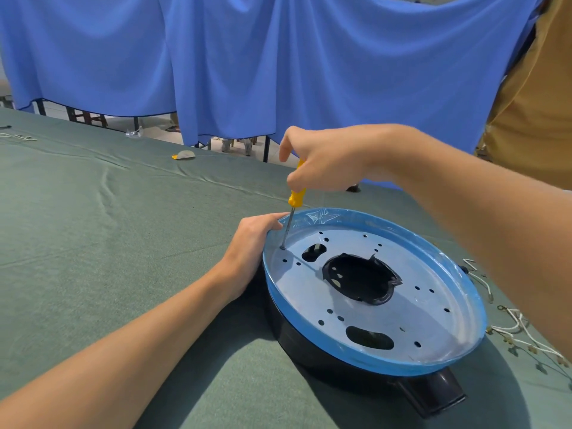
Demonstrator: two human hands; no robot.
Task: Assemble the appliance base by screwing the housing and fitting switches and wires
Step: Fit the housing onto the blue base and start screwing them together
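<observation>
The appliance base (402, 308) is a round grey metal plate with several holes, a blue film-covered rim and a black housing with a handle below it. It lies on the green cloth at the lower right. My right hand (322, 159) grips a yellow-handled screwdriver (296, 198) held upright, its tip on a screw (282, 247) at the plate's left edge. My left hand (250, 246) holds the base's left rim, fingers curled over the blue edge.
White wires with terminals (523, 329) lie on the cloth right of the base. A small yellow-grey part (184, 155) rests further back on the green table (108, 243). A blue curtain hangs behind. A person in a tan shirt (538, 97) stands at the right.
</observation>
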